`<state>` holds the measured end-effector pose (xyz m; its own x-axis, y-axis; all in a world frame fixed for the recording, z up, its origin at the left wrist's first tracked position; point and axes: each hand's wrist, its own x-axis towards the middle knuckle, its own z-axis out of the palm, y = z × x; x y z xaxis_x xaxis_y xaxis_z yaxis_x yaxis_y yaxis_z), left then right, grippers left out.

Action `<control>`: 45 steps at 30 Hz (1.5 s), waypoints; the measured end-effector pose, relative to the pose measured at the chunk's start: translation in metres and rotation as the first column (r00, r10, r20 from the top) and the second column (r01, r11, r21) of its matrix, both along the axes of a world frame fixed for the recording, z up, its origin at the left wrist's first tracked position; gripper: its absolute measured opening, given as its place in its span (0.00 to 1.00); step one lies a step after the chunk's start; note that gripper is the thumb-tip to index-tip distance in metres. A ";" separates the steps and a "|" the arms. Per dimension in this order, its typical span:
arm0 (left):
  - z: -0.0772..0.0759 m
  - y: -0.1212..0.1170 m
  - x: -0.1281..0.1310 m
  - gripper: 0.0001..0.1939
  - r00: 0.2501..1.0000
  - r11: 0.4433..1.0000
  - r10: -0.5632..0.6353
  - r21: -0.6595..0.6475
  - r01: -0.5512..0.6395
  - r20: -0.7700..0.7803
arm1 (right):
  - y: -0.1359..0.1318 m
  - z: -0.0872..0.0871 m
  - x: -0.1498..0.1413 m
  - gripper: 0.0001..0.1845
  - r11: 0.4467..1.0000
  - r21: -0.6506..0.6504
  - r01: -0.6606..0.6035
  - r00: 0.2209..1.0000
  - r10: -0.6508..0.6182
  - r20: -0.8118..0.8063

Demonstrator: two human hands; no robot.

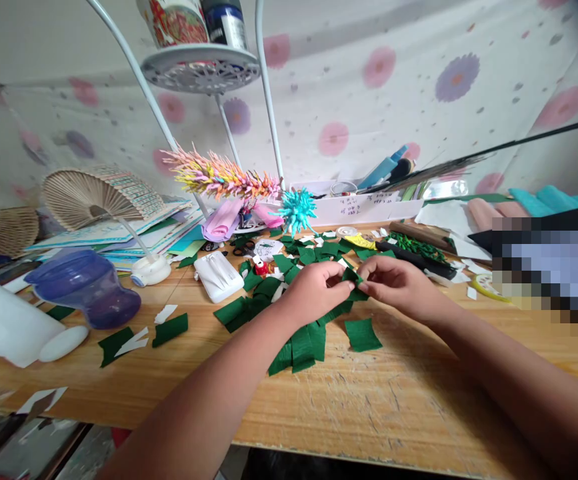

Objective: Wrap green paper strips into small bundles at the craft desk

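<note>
Between my two hands is a small piece of dark green crepe paper (pixel 353 280), pinched at its edges. My left hand (pixel 320 288) closes its thumb and forefinger on the near side of it. From the other side, my right hand (pixel 393 285) grips the same piece with bent fingers. Below them, on the wooden table (pixel 399 393), lies a loose green paper square (pixel 363 335). More green squares (pixel 305 347) overlap in a heap under and behind my left forearm.
A white glue bottle (pixel 9 320) and a purple container (pixel 91 283) stand at left, near a white plastic case (pixel 217 275). Behind are a turquoise spiky flower (pixel 297 211), a pink-yellow spray (pixel 219 175) and a metal rack (pixel 201 67). A yellow tape roll (pixel 489 288) lies right.
</note>
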<state>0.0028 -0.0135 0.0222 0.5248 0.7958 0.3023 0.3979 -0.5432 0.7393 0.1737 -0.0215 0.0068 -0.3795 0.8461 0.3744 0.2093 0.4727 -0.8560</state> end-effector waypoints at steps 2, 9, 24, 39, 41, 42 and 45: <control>0.003 -0.002 0.001 0.10 1.000 0.999 -0.026 -0.020 0.026 0.006 | 0.001 0.001 0.002 0.08 0.999 0.025 0.019 1.000 -0.019 0.019; 0.000 -0.003 0.006 0.11 0.999 0.998 0.032 -0.059 -0.033 -0.027 | 0.001 0.006 0.005 0.06 0.999 0.039 -0.019 0.994 0.015 0.113; -0.002 0.000 0.005 0.13 0.994 0.994 0.103 -0.041 -0.101 0.027 | 0.002 0.007 0.004 0.07 0.993 0.095 -0.069 0.995 0.062 0.080; 0.002 -0.002 0.002 0.13 1.000 1.000 0.005 -0.028 -0.005 0.010 | -0.002 0.011 0.003 0.10 0.991 0.121 -0.051 0.984 0.029 0.178; 0.003 -0.001 -0.001 0.12 1.000 1.000 0.012 -0.010 -0.013 -0.022 | 0.000 0.011 0.005 0.10 0.992 0.072 -0.099 0.984 0.087 0.155; 0.003 0.000 -0.002 0.11 0.999 1.000 0.019 0.002 -0.019 -0.039 | 0.001 0.011 0.005 0.11 0.992 0.042 -0.123 0.984 0.116 0.138; 0.004 0.003 -0.005 0.12 0.996 0.998 0.053 0.042 -0.050 -0.071 | 0.003 0.010 0.004 0.12 0.991 -0.048 -0.126 0.990 0.129 0.058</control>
<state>-0.0027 -0.0102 0.0258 0.5050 0.8102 0.2976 0.4772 -0.5493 0.6859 0.1782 -0.0189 0.0171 -0.5062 0.8043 0.3111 0.2020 0.4613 -0.8640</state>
